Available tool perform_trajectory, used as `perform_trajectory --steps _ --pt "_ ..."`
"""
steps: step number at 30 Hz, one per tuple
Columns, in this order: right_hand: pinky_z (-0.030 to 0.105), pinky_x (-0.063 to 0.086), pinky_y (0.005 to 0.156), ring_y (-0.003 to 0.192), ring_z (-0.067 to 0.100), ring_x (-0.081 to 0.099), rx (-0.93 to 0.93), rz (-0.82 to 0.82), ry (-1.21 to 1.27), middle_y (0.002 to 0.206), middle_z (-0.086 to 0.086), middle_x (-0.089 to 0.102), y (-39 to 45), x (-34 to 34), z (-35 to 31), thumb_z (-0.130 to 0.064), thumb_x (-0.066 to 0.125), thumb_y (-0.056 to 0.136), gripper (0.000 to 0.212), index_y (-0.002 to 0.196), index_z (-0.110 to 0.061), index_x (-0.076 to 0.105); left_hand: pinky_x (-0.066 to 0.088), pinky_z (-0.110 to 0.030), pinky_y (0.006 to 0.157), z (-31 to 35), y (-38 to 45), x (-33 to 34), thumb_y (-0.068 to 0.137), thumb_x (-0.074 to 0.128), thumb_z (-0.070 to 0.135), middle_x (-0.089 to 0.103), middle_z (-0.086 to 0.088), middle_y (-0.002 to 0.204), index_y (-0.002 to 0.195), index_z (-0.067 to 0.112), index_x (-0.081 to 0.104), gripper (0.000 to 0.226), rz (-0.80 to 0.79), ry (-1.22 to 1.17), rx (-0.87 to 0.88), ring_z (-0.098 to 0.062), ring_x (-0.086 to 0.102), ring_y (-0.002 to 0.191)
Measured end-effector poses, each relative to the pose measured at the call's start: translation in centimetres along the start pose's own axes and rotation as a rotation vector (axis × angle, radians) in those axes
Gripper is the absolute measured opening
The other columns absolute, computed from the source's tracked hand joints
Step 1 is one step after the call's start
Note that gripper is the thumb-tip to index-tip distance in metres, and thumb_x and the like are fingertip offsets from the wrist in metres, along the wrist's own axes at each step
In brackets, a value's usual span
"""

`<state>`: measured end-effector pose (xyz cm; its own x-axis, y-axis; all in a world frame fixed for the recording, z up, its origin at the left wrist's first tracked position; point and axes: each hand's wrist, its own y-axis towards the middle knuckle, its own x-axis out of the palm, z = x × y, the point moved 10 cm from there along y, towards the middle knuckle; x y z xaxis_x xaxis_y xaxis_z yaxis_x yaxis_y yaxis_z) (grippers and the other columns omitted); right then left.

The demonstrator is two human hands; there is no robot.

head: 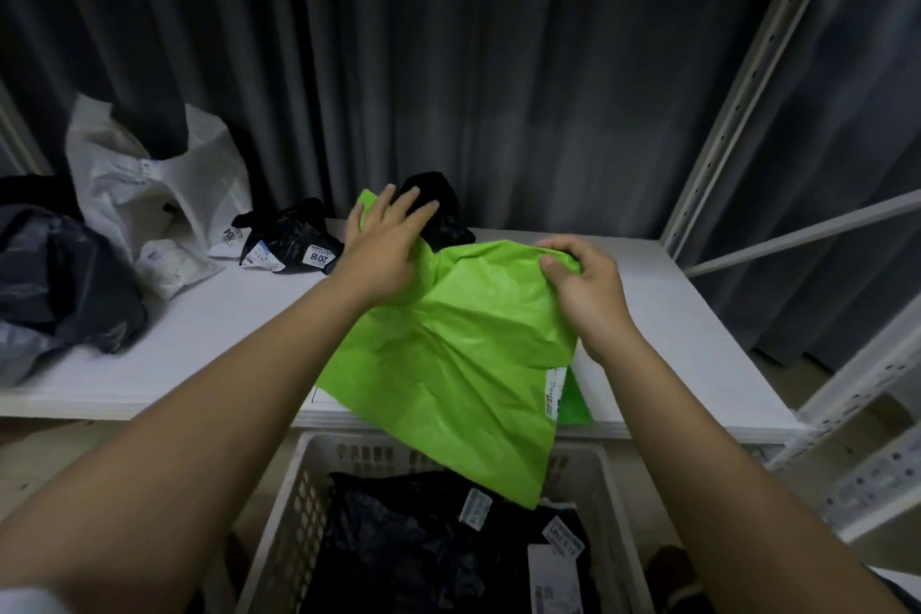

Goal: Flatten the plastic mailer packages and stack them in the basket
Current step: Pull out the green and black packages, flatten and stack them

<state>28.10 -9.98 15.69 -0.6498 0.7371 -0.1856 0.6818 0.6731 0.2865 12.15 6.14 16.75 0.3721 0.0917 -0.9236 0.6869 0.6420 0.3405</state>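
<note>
A bright green mailer (463, 354) lies spread over the front edge of the white shelf (224, 329), its lower corner hanging above the white basket (299, 504). My left hand (383, 244) rests on the mailer's far left corner with the fingers straight. My right hand (583, 284) pinches the far right corner between thumb and curled fingers. Black mailers with white labels (423, 548) lie flat inside the basket.
On the shelf behind stand a crumpled black mailer (289, 239), another black one (438, 209) past my left hand, a white bag (154, 185) and dark grey bags (55, 274) at the far left. A white rack upright (737, 100) rises on the right.
</note>
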Motion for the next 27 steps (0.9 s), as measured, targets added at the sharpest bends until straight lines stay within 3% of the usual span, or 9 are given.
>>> perform_trajectory --steps 3,5,7,11,15,18,27 --pt "0.005 0.043 0.065 0.079 -0.005 0.055 -0.077 -0.037 -0.033 0.089 -0.016 0.062 0.5 -0.5 -2.9 -0.004 0.056 0.092 0.019 0.09 -0.02 0.067 -0.007 -0.057 0.113 0.1 1.2 -1.4 0.086 0.045 0.011 0.041 0.001 0.146 0.133 0.027 0.05 0.05 -0.089 0.129 0.004 -0.02 0.021 0.143" --pt "0.007 0.043 0.067 0.08 -0.003 0.055 -0.09 -0.036 -0.062 0.088 -0.015 0.063 0.8 -1.4 -3.9 -0.003 0.056 0.092 0.021 0.088 -0.021 0.067 -0.007 -0.06 0.112 -0.9 1.1 -2.4 0.09 0.041 0.018 0.054 -0.002 0.126 0.118 0.025 0.057 0.033 -0.105 0.146 -0.058 -0.025 0.037 0.132" --pt "0.012 0.042 0.068 0.08 -0.001 0.054 -0.078 -0.044 -0.112 0.088 -0.015 0.062 1.2 -1.9 -4.2 -0.004 0.056 0.091 0.022 0.087 -0.022 0.067 -0.007 -0.06 0.113 -1.7 0.9 -3.0 0.095 0.036 0.024 0.056 -0.003 0.117 0.11 0.024 0.056 0.025 -0.11 0.152 -0.099 -0.027 0.041 0.127" --pt "0.019 0.041 0.074 0.086 0.006 0.055 -0.012 0.017 -0.087 0.092 -0.01 0.062 2.4 -3.2 -3.5 -0.004 0.056 0.091 0.023 0.086 -0.023 0.067 -0.008 -0.059 0.112 -1.8 0.0 -2.4 0.099 0.028 0.032 0.056 0.0 0.125 0.115 0.027 0.058 0.035 -0.184 0.095 -0.097 -0.024 0.04 0.13" --pt "0.019 0.038 0.084 0.096 0.011 0.054 0.038 0.078 -0.105 0.098 -0.005 0.062 3.6 -3.9 -1.7 -0.004 0.056 0.092 0.02 0.091 -0.019 0.068 0.008 -0.05 0.113 -1.4 -0.2 -2.2 0.1 0.035 0.03 0.058 -0.003 0.117 0.107 0.022 0.056 0.023 -0.126 0.042 -0.083 -0.027 0.042 0.123" --pt "0.016 0.035 0.083 0.097 0.01 0.052 -0.009 0.113 -0.211 0.101 -0.003 0.062 4.9 -4.2 -0.8 -0.005 0.055 0.093 0.018 0.094 -0.018 0.067 0.025 -0.043 0.101 -1.8 0.3 -2.6 0.1 0.038 0.026 0.057 -0.004 0.12 0.101 0.021 0.052 0.015 -0.03 -0.114 -0.118 -0.03 0.043 0.116" --pt "0.017 0.035 0.075 0.097 0.018 0.057 -0.001 0.165 -0.415 0.106 0.006 0.066 10.2 -3.5 3.0 -0.005 0.054 0.093 0.019 0.103 -0.013 0.069 0.028 -0.046 0.098 -4.9 4.2 -1.3 0.101 0.037 0.026 0.056 -0.013 0.122 0.108 0.016 0.052 0.02 0.113 -0.063 -0.307 -0.034 0.04 0.119"
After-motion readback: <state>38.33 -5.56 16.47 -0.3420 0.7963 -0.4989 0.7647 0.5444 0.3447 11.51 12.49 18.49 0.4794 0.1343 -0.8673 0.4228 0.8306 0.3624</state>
